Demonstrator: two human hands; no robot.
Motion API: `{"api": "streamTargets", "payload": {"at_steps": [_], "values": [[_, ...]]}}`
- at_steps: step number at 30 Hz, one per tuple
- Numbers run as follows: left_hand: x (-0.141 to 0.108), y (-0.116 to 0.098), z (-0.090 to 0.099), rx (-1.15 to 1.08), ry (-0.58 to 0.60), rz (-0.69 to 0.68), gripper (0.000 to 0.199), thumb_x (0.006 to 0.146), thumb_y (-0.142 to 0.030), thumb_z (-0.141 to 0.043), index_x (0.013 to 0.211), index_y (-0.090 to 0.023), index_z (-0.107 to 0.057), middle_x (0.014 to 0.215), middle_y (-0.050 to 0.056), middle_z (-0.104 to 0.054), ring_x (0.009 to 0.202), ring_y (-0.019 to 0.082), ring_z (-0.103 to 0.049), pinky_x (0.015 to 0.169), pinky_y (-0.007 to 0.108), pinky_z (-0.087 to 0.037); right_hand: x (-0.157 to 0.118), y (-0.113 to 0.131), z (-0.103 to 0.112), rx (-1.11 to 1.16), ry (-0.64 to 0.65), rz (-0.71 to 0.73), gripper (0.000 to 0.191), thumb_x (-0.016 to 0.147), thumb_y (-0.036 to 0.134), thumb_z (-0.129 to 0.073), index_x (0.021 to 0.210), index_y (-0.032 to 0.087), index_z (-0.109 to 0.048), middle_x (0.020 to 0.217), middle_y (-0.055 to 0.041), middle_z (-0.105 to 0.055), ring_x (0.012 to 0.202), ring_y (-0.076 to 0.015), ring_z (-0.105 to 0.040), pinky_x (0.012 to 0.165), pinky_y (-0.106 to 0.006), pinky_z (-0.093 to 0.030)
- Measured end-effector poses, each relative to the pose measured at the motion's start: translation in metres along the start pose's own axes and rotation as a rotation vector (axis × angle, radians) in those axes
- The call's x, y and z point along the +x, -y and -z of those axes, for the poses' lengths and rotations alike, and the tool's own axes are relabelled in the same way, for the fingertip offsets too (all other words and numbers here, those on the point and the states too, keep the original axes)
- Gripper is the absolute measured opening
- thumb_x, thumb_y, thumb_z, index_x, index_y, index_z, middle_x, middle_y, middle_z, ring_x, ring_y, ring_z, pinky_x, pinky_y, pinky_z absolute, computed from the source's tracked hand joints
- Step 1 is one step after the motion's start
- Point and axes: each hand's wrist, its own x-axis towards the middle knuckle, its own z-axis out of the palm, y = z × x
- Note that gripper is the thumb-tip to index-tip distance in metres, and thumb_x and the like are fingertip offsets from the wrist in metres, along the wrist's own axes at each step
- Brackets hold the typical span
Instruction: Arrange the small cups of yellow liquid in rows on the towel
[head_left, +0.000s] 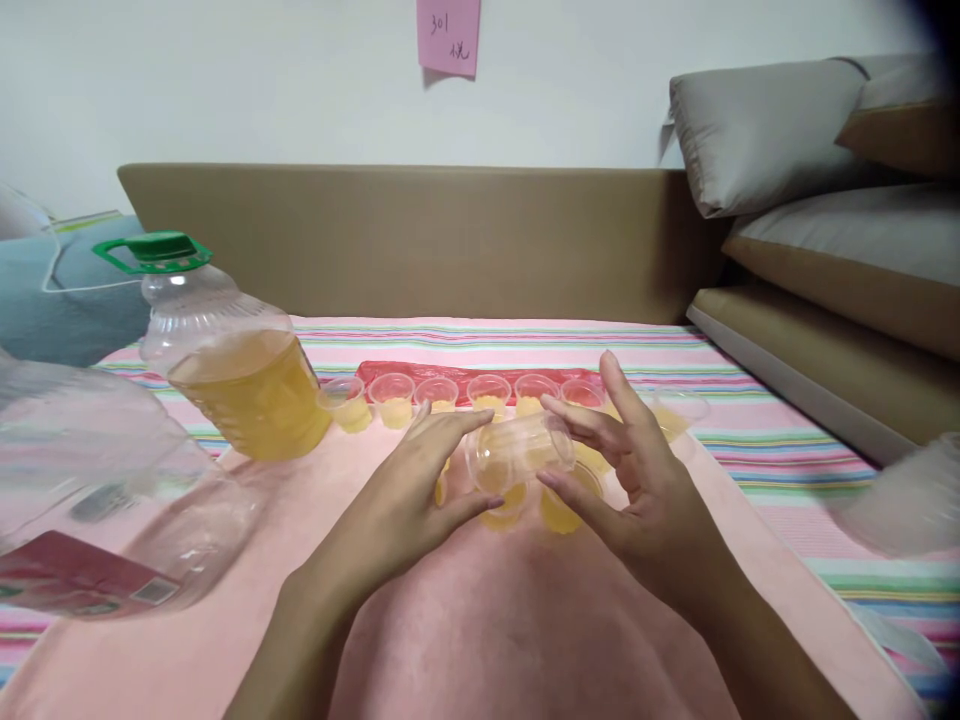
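Between my two hands a clear plastic cup (521,452) lies on its side in the air; whether a second one is nested with it I cannot tell. My left hand (420,475) pinches its left end with thumb and fingers. At its right end, my right hand (626,455) grips with the thumb below and fingers above, the index finger raised. Behind and below stand several clear cups of yellow liquid, among them a cup (392,400) in the back row and a cup (562,510) in front, partly hidden by my hands.
A large bottle of yellow liquid (247,385) with a green cap leans at the left. Nearer lies a clear bottle (112,480) with a red label. Red plastic (367,372) is behind the cups. A translucent container (911,505) and stacked cushions (780,130) are on the right.
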Motion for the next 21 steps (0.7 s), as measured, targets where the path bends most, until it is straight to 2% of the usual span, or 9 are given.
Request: {"api": "streamTargets", "payload": {"at_steps": [3,4,6,8,9,15,16,18,21], "values": [[0.0,-0.0004,0.0006,-0.006,-0.007,-0.011,0.06,0.095,-0.047,-0.077,0.148,-0.036,-0.052,0.157,0.0,-0.058,0.146,0.028,-0.052,0.122,0.047,-0.042,-0.0001,0.0018,-0.0016,0.009,-0.014,-0.008,0.1,0.105,0.038,-0.068,0.171,0.042,0.008,0.151,-0.008,-0.062,0.139,-0.0317,-0.06,0.114,-0.061,-0.054],[-0.0001,-0.0004,0.0006,-0.005,-0.005,-0.016,0.059,0.095,-0.047,-0.077,0.148,-0.036,-0.052,0.156,0.0,-0.058,0.146,0.028,-0.052,0.122,0.047,-0.042,0.0003,0.0025,-0.0015,-0.009,-0.019,0.008,0.098,0.106,0.037,-0.067,0.171,0.042,0.005,0.151,-0.0074,-0.062,0.139,-0.0312,-0.06,0.113,-0.06,-0.055],[-0.0005,0.0002,0.0004,0.008,0.002,-0.026,0.057,0.095,-0.045,-0.077,0.146,-0.036,-0.054,0.155,-0.001,-0.059,0.145,0.027,-0.052,0.122,0.046,-0.042,0.0017,0.0034,-0.0003,-0.088,-0.011,0.085,0.077,0.105,0.034,-0.068,0.169,0.042,-0.025,0.148,-0.0044,-0.064,0.138,-0.0304,-0.061,0.114,-0.056,-0.056],[-0.0007,0.001,0.0,0.022,0.013,-0.027,0.055,0.094,-0.044,-0.078,0.144,-0.035,-0.055,0.154,-0.001,-0.06,0.144,0.027,-0.053,0.123,0.047,-0.042,0.0035,0.004,0.0013,-0.172,0.007,0.171,0.049,0.104,0.031,-0.07,0.151,0.038,-0.058,0.145,-0.0019,-0.067,0.137,-0.0297,-0.062,0.115,-0.053,-0.056],[-0.0007,0.0013,-0.0003,0.024,0.015,-0.025,0.056,0.093,-0.044,-0.079,0.144,-0.035,-0.056,0.154,-0.001,-0.06,0.145,0.028,-0.053,0.123,0.047,-0.042,0.0042,0.0042,0.0021,-0.193,0.009,0.187,0.043,0.103,0.031,-0.07,0.145,0.035,-0.064,0.145,-0.0017,-0.067,0.136,-0.0294,-0.063,0.115,-0.052,-0.056],[-0.0006,0.0014,-0.0008,0.023,-0.01,-0.022,0.061,0.095,-0.045,-0.077,0.149,-0.036,-0.05,0.158,0.002,-0.058,0.147,0.031,-0.052,0.124,0.053,-0.04,0.005,0.0066,0.0026,-0.201,-0.002,0.179,0.042,0.104,0.031,-0.068,0.146,0.035,-0.063,0.147,-0.002,-0.065,0.136,-0.0295,-0.063,0.114,-0.052,-0.057],[-0.0008,0.0013,-0.0006,0.018,-0.009,-0.023,0.065,0.094,-0.045,-0.077,0.152,-0.037,-0.047,0.158,0.002,-0.057,0.148,0.031,-0.052,0.124,0.053,-0.041,0.0045,0.0068,0.0021,-0.194,0.0,0.168,0.048,0.104,0.032,-0.068,0.151,0.036,-0.058,0.148,-0.0024,-0.065,0.136,-0.03,-0.063,0.114,-0.052,-0.057],[-0.0013,0.0014,0.0003,-0.001,-0.016,-0.03,0.073,0.095,-0.046,-0.076,0.157,-0.041,-0.039,0.158,0.001,-0.058,0.147,0.03,-0.052,0.122,0.053,-0.043,0.0033,0.0069,0.0006,-0.15,-0.009,0.106,0.072,0.105,0.034,-0.067,0.168,0.039,-0.031,0.15,-0.0049,-0.063,0.136,-0.0313,-0.063,0.111,-0.055,-0.058],[-0.0017,0.0016,0.0026,0.007,-0.013,-0.084,0.059,0.096,-0.045,-0.075,0.149,-0.041,-0.048,0.154,-0.001,-0.061,0.145,0.027,-0.054,0.123,0.049,-0.043,0.0008,0.0063,-0.0022,-0.088,-0.001,0.041,0.097,0.105,0.038,-0.067,0.172,0.041,0.005,0.151,-0.0079,-0.062,0.136,-0.0335,-0.062,0.109,-0.059,-0.059]]}}
